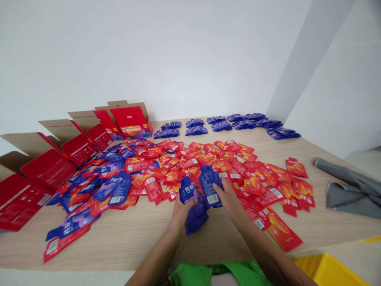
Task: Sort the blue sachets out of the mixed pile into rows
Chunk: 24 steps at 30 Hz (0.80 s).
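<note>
Near the front middle of the table, my left hand (179, 216) is closed around a small fanned stack of blue sachets (193, 198), the top one showing white lettering and a purple picture. Right beside it, my right hand (229, 198) grips another blue sachet (210, 186) with its barcode side up; whether more than one is in that hand I cannot tell. Beyond both hands spreads a wide heap of red sachets (190, 153). Blue sachets (108, 188) are mixed among red ones on the left side of the heap.
Open red cartons (131, 121) stand in a row along the left. Several stacks of blue sachets (196, 130) lie along the back of the wooden table (133, 238). A grey cloth (351, 196) lies at the right, and a yellow crate (330, 270) stands at the lower right.
</note>
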Tool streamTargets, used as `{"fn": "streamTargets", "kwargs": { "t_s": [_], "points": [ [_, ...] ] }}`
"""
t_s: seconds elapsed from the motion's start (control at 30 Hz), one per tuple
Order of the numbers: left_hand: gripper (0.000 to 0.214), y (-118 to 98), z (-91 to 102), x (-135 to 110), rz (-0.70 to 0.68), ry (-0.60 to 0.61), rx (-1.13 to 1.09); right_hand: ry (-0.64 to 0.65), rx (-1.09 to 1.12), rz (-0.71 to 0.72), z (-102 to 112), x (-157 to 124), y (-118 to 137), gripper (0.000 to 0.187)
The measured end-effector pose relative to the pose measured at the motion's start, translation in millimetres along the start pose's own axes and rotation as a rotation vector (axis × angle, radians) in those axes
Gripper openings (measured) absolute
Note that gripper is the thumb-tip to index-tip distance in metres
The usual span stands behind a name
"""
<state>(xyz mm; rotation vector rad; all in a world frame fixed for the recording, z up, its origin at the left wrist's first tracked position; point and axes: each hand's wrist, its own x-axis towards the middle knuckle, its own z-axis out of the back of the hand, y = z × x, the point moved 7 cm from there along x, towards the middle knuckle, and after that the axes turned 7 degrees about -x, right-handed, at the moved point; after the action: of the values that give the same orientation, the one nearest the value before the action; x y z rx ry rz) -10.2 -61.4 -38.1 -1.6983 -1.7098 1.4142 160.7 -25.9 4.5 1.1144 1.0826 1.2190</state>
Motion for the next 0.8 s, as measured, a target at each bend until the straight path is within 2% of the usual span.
{"fn": "streamTargets", "kwargs": {
  "t_s": [0.07,0.17,0.3,0.43,0.53,0.73,0.8],
  "points": [
    [0.064,0,-2.5,-2,-0.040,0.009,0.004,0.019,-0.199,0.065,-8,-4,7,0.028],
    [0.058,-1,-4.9,-6,-0.086,0.031,-0.017,0.135,-0.289,0.099,-31,-16,14,0.034],
    [0.055,3,-2.1,-7,-0.037,0.030,-0.077,0.210,-0.181,0.052,-48,-26,11,0.039],
    [0.053,6,3.6,-8,-0.023,-0.004,-0.120,0.230,-0.160,0.032,-52,-24,4,0.048],
    [0.049,9,6.4,-8,-0.013,-0.010,-0.142,0.253,-0.115,0.020,-55,-22,1,0.045],
    [0.045,12,11.2,-4,0.021,-0.021,-0.179,0.301,0.173,-0.100,-56,-18,-9,0.037],
    [0.048,11,11.6,-4,0.014,-0.009,-0.174,0.330,0.262,-0.155,-56,-18,-14,0.041]
  ]
}}
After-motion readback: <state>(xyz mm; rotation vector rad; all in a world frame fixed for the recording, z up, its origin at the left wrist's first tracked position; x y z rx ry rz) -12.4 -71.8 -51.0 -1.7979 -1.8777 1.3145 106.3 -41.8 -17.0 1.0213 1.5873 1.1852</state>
